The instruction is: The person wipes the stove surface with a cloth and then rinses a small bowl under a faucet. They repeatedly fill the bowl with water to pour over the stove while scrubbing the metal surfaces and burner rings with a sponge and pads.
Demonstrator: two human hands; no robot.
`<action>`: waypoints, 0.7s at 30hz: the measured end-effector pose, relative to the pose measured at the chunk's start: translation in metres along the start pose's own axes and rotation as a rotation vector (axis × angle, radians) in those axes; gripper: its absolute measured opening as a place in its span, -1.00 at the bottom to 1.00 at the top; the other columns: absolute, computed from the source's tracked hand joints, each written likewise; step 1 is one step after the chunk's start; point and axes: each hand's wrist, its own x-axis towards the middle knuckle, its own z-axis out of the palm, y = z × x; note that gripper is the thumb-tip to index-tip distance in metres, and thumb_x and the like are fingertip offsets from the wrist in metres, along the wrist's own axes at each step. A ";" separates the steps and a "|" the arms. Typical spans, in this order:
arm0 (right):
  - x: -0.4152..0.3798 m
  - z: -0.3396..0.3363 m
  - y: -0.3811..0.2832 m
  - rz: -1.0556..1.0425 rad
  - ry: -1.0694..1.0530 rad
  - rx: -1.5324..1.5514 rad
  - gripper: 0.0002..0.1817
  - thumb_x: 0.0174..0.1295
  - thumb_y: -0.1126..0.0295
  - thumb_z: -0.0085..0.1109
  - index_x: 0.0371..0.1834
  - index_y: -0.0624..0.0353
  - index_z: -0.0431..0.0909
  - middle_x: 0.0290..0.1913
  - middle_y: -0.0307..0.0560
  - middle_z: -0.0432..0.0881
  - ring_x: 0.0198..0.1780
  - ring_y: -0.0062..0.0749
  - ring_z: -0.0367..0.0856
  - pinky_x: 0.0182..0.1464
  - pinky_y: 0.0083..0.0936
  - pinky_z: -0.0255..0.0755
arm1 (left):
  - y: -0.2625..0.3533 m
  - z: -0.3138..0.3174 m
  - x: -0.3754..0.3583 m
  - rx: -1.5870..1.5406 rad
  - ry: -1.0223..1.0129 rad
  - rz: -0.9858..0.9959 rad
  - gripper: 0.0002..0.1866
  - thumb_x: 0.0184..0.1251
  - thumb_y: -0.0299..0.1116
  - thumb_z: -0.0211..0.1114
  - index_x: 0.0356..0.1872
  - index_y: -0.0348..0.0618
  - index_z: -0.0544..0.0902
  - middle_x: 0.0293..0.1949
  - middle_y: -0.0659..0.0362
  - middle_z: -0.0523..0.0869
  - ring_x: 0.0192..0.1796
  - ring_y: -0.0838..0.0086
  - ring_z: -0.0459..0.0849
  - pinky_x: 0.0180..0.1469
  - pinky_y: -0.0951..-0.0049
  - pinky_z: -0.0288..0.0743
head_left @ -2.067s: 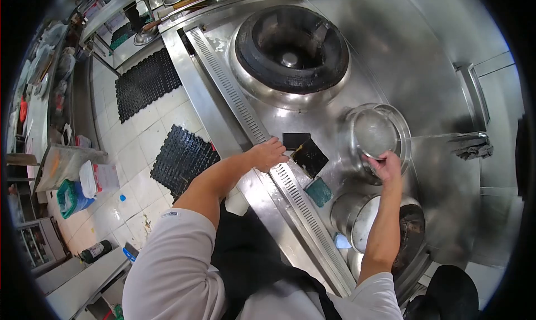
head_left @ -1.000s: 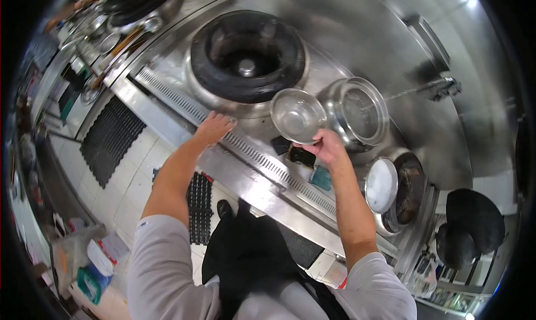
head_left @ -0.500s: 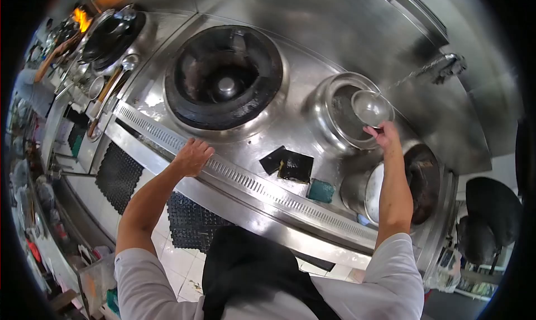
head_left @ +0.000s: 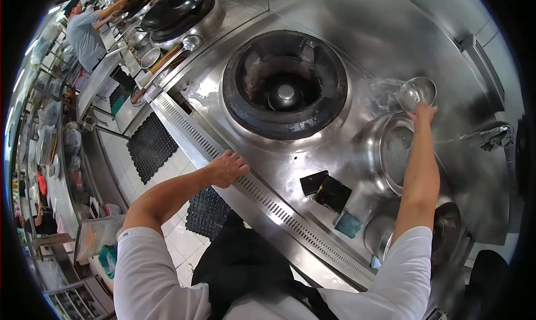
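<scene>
My right hand grips a round metal bowl by its near edge. The bowl is tilted, and water spreads over the steel surface at its left. Just below that hand stands a wide metal pot with water in it. My left hand rests with its fingers curled on the slotted front rail; whether it holds anything is hidden. Between my arms lie dark flat pieces and a green scouring pad on the steel top.
A round burner sits at the centre. At the upper left are a wok, ladles and a person in grey near a flame. Water runs from a spout at the right. Another pot stands near my right arm.
My right hand has moved the bowl from over the pot to the steel surface beyond it, where water now spreads. The view has turned left. My left hand stays on the rail.
</scene>
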 end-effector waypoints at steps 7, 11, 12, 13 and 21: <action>-0.015 0.017 0.009 -0.384 0.245 -0.569 -0.19 0.23 0.54 0.11 0.58 0.19 0.03 0.40 0.45 0.37 0.38 0.21 0.45 0.27 -0.14 0.55 | -0.006 0.009 -0.005 -0.070 0.047 0.016 -0.58 0.08 -0.41 0.39 0.00 -0.09 0.50 -0.11 0.12 0.54 0.06 0.22 0.52 0.18 0.16 0.30; -0.039 -0.068 0.073 -0.744 0.313 -0.613 -0.20 0.16 0.57 0.11 0.54 0.23 0.11 0.39 0.47 0.38 0.41 0.32 0.37 0.46 -0.06 0.27 | -0.004 0.008 -0.016 -0.098 0.076 0.022 -0.61 0.06 -0.42 0.39 -0.05 -0.08 0.51 -0.13 0.13 0.54 0.05 0.24 0.52 0.15 0.17 0.31; -0.052 -0.090 0.080 -0.733 0.308 -0.648 -0.20 0.15 0.57 0.12 0.54 0.23 0.13 0.38 0.48 0.38 0.40 0.34 0.38 0.44 -0.06 0.28 | -0.004 0.008 -0.017 -0.104 0.091 0.021 -0.61 0.05 -0.42 0.39 -0.06 -0.08 0.51 -0.13 0.13 0.54 0.04 0.23 0.52 0.15 0.17 0.31; -0.070 -0.106 0.085 -0.643 0.320 -0.729 -0.18 0.13 0.58 0.11 0.55 0.23 0.11 0.40 0.40 0.38 0.39 0.33 0.37 0.43 -0.06 0.29 | -0.005 0.009 -0.018 -0.106 0.106 0.021 -0.61 0.04 -0.42 0.40 -0.06 -0.08 0.51 -0.13 0.13 0.54 0.04 0.23 0.52 0.15 0.17 0.31; -0.081 -0.151 0.159 -0.270 0.216 -0.977 -0.24 0.25 0.53 0.13 0.54 0.12 0.09 0.32 0.46 0.37 0.26 0.38 0.48 0.31 0.03 0.46 | -0.002 0.000 -0.018 -0.174 0.056 0.020 -0.56 -0.01 -0.43 0.44 -0.05 -0.08 0.53 -0.14 0.14 0.55 0.05 0.20 0.52 0.18 0.16 0.33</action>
